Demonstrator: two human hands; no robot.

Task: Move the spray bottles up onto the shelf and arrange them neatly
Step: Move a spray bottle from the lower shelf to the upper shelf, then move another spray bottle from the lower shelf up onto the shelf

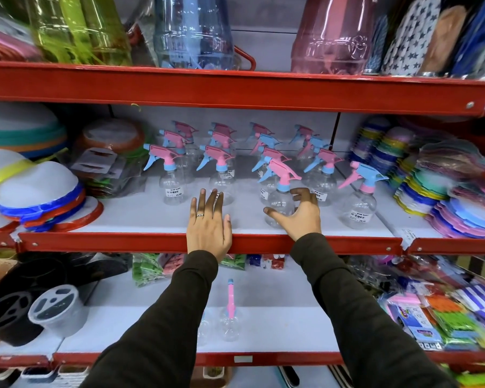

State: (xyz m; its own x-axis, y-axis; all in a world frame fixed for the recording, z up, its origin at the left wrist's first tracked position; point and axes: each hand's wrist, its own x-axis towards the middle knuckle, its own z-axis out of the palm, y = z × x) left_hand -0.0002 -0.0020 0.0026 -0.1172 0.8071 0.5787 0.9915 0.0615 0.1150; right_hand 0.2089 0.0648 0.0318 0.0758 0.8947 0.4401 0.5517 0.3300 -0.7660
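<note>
Two hands (209, 224) (300, 212), crowded spray bottles (280, 204), perhaps gripped

We see spray bottles (280, 203) of clear, glossy plastic with matt pink and blue plastic triggers; the shelf (151, 219) looks smooth and matt grey, edged in glossy red-painted metal, and our sleeves (347, 298) are dark, soft cloth

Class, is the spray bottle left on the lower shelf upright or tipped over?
Upright: the spray bottle stands on its base, pink trigger head on top.
</note>
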